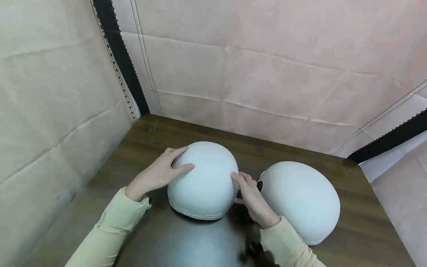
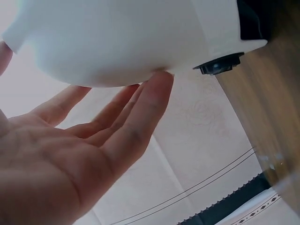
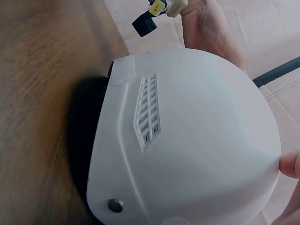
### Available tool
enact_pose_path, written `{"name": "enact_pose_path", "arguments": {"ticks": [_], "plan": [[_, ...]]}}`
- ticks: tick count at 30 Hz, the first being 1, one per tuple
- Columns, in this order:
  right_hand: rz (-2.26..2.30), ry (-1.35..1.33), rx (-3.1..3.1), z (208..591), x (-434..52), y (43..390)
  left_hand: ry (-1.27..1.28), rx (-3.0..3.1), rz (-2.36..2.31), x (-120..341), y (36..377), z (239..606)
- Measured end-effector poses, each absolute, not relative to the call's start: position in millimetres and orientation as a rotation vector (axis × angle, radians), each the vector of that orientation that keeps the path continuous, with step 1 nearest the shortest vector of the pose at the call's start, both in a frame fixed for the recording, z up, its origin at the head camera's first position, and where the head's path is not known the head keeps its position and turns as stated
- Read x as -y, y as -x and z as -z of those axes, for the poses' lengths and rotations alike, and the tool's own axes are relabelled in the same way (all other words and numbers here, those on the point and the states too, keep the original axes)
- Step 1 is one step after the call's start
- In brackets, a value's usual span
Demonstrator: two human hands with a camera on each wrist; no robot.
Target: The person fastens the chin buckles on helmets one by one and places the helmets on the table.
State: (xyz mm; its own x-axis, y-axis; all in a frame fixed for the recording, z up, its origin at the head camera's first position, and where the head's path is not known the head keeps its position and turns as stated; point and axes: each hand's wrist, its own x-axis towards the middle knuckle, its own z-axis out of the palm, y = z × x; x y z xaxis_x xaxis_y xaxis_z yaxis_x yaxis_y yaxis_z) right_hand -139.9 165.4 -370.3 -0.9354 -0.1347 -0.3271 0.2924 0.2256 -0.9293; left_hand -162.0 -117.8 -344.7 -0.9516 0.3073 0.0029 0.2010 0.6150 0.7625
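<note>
A smooth white helmet (image 1: 205,178) sits dome up on the wooden table between my hands. My left hand (image 1: 158,170) rests spread fingers and thumb on its left side. In the left wrist view, that hand's fingertips (image 2: 159,86) touch the white shell, not far from a small black fitting (image 2: 219,63) by the rim. My right hand (image 1: 251,198) touches the helmet's right side with extended fingers. The right wrist view shows a slatted vent (image 3: 148,112) and a dark round rivet (image 3: 116,205) low on the shell. Much of the right palm is hidden.
A second white helmet (image 1: 303,200) lies to the right, close beside my right hand and forearm. The brown table (image 1: 363,207) is bordered by pale cloth walls (image 1: 267,81) at the back and sides. Black strips (image 1: 123,52) run down the corners.
</note>
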Motion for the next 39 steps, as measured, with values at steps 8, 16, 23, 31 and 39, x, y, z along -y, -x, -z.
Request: {"name": "enact_pose_path", "arguments": {"ticks": [8,16,23,31,39], "plan": [[1.746,-0.170,-2.183,367,-165,140,-0.433,-2.732,-1.224,118,162,340],[1.729,-0.047,-2.207,363,-164,138,-0.451,-2.754,-1.216,117,162,337],[1.731,-0.061,-2.219,361,-164,138,-0.498,-2.743,-1.188,116,160,336],[1.734,-0.073,-2.227,359,-165,139,-0.500,-2.774,-1.175,115,160,336],[1.734,-0.069,-2.234,355,-165,138,-0.494,-2.755,-1.194,118,159,333]]}}
